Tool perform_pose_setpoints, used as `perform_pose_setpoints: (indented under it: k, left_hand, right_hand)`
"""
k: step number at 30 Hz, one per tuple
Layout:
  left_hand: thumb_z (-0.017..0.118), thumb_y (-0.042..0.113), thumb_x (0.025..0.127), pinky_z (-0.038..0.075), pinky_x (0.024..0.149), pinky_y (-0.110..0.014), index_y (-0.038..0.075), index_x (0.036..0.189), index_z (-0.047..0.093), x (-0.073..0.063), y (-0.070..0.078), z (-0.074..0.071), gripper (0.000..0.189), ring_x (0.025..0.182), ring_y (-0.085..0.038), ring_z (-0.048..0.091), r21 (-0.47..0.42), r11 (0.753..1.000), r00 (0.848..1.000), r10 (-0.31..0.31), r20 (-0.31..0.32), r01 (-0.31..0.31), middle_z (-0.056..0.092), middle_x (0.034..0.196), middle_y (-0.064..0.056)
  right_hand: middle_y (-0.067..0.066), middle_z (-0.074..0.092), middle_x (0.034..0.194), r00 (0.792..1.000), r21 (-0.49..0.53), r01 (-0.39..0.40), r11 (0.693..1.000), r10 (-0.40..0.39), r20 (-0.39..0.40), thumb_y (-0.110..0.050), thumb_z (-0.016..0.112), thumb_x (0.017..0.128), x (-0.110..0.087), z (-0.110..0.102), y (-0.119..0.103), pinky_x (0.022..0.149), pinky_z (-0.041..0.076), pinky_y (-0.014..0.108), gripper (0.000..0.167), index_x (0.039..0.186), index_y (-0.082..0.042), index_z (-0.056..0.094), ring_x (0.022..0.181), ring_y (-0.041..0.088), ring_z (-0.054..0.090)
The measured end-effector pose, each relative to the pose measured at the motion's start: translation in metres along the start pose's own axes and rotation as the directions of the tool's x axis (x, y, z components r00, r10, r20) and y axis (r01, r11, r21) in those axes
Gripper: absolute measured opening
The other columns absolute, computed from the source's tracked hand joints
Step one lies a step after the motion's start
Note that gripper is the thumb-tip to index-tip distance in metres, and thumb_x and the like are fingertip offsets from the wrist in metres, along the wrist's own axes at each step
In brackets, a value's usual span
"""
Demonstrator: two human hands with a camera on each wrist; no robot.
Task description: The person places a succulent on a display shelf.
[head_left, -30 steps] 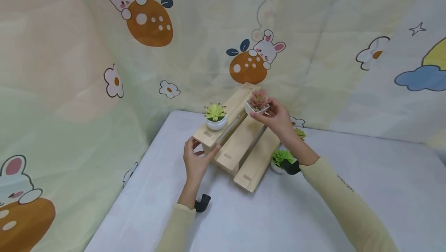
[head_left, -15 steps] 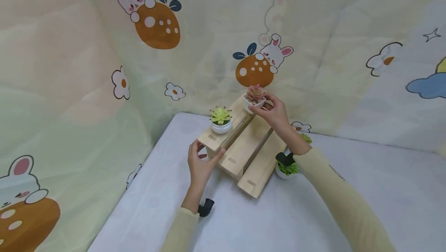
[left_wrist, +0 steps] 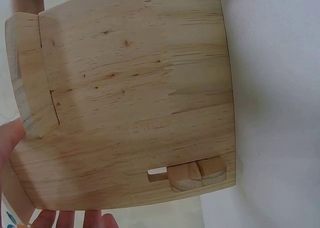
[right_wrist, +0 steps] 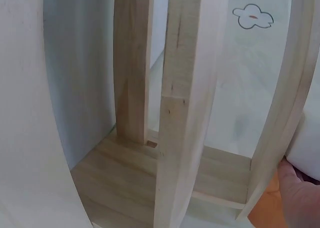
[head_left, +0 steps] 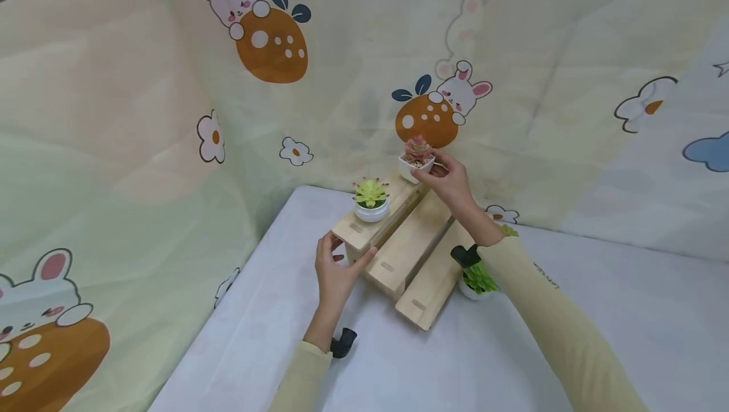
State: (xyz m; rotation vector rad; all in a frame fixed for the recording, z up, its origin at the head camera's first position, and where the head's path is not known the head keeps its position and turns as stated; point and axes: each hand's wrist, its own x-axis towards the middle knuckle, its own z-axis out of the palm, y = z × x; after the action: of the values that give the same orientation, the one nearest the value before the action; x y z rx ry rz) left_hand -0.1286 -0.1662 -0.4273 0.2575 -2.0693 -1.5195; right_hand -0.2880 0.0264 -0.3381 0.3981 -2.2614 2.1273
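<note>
A pale wooden three-step plant stand (head_left: 420, 228) stands at an angle on the table. My left hand (head_left: 333, 279) grips its near end at the top step, thumb in front and fingers behind. The left wrist view is filled by the stand's side panel (left_wrist: 130, 87), with fingertips at its edge. In my right hand (head_left: 452, 185), thumb and fingers pinch a square white pot with a pink succulent (head_left: 417, 162), upright at the far end of the top step. A light green succulent in a round white pot (head_left: 371, 202) sits on that step's near end.
To the stand's right, a green succulent in a white pot (head_left: 478, 280) is on the table, partly behind the right wrist's black camera mount (head_left: 466, 255). Another green plant (head_left: 508, 230) shows behind the forearm. A printed cloth backdrop (head_left: 353, 51) rises behind the table.
The right hand has carried the pink succulent back and left, from over the gap between steps to the top step's far end. The left hand keeps its grip; the head view has shifted.
</note>
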Motion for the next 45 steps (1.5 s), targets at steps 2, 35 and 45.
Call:
perform_pose_setpoints:
  k: [2,35,45]
  left_hand:
    - [0.089,0.024,0.071,0.046,0.088,-0.044,0.004,0.131,0.050,-0.001,0.001,0.001,0.074,0.116,-0.028,0.052,-0.001,1.000,1.000,-0.003,0.007,0.003,0.053,0.124,-0.012]
    - [0.089,0.026,0.071,0.047,0.087,-0.045,0.004,0.131,0.050,-0.003,0.011,0.011,0.075,0.117,-0.029,0.052,0.010,1.000,0.999,0.002,0.035,-0.002,0.053,0.124,-0.013]
    - [0.089,0.023,0.071,0.047,0.086,-0.046,0.003,0.131,0.050,-0.003,0.002,0.001,0.075,0.116,-0.029,0.052,0.015,1.000,1.000,0.010,0.003,-0.010,0.053,0.124,-0.014]
  right_hand:
    - [0.020,0.052,0.138,1.000,0.000,-0.002,1.000,0.002,-0.003,-0.009,0.070,0.090,0.000,-0.003,0.001,0.088,0.051,0.017,0.062,0.144,0.001,0.042,0.119,0.025,0.056]
    - [0.020,0.041,0.146,0.995,-0.059,-0.073,0.996,0.076,0.059,-0.007,0.070,0.089,-0.008,-0.020,-0.012,0.107,0.041,0.037,0.073,0.150,-0.002,0.030,0.133,0.030,0.044]
    - [0.015,0.038,0.151,0.999,-0.101,-0.037,0.994,0.039,0.015,-0.014,0.072,0.089,-0.032,-0.029,-0.018,0.107,0.041,0.044,0.068,0.146,-0.002,0.037,0.134,0.030,0.042]
